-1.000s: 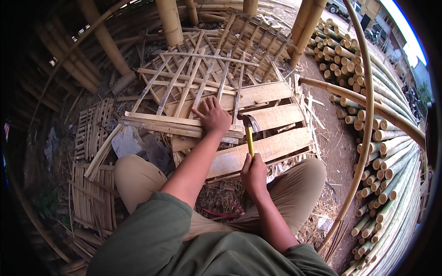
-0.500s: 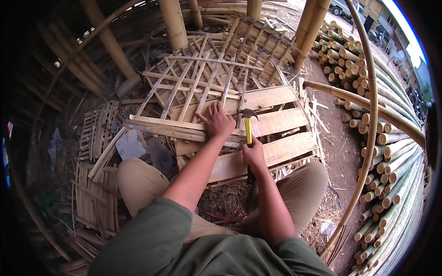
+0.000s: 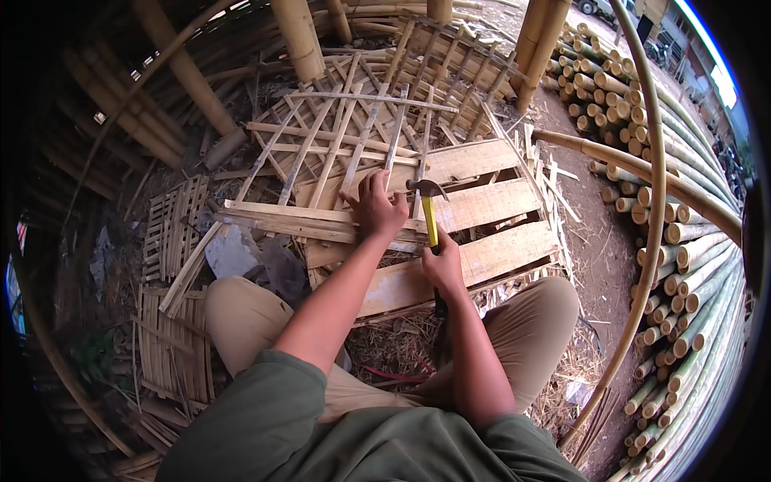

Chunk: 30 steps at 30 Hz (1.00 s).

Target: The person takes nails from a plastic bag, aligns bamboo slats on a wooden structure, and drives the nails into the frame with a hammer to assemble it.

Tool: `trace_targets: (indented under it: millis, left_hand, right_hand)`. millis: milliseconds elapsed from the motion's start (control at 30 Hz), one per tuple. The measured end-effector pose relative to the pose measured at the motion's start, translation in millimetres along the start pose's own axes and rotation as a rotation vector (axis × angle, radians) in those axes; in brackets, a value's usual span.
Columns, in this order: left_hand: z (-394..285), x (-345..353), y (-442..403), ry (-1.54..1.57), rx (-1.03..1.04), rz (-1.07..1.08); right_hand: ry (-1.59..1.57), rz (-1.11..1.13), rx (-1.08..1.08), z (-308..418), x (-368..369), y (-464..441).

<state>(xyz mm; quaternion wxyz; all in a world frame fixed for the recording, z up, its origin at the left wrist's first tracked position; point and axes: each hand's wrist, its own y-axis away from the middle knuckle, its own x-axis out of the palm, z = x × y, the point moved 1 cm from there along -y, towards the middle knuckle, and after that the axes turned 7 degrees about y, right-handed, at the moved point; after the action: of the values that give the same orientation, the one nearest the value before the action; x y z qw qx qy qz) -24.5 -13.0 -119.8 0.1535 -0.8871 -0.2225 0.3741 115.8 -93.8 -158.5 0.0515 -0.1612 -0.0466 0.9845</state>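
A lattice of thin bamboo strips (image 3: 328,153) lies in front of me, its near edge formed by stacked strips (image 3: 297,220). My left hand (image 3: 377,207) rests at this near edge, fingers bent and apart; whether a small item is between thumb and index finger cannot be made out. My right hand (image 3: 443,263) is wrapped round the handle of a claw hammer (image 3: 429,210). The hammer's dark head is up, just right of my left fingers, above the lattice's right part. Flat wooden boards (image 3: 482,207) lie under and to the right of the lattice.
Cut bamboo poles (image 3: 691,265) are piled at the right. A curved pole (image 3: 654,201) and a slanting pole (image 3: 602,153) stand before them. Thick bamboo posts (image 3: 299,40) rise at the back. Slatted panels (image 3: 173,217) and grey sheeting (image 3: 233,253) lie at the left.
The hammer head has moved left, closer to my left hand. My left hand's fingers have lifted and bent from a flatter pose. The view has shifted slightly.
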Motion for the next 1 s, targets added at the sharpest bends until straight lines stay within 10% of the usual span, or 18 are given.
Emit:
trace_targets:
  millis: [300, 700, 1000]
  left_hand:
    - [6, -5, 3, 0.109, 0.245, -0.099]
    - [5, 15, -1, -0.347, 0.031, 0.126]
    - [-3, 15, -3, -0.405, -0.113, 0.255]
  right_hand:
    - [0.007, 0.033, 0.169, 10, -9, 3]
    - [0.086, -0.129, -0.079, 11, -2, 7]
    - [0.134, -0.181, 0.240, 27, -6, -7]
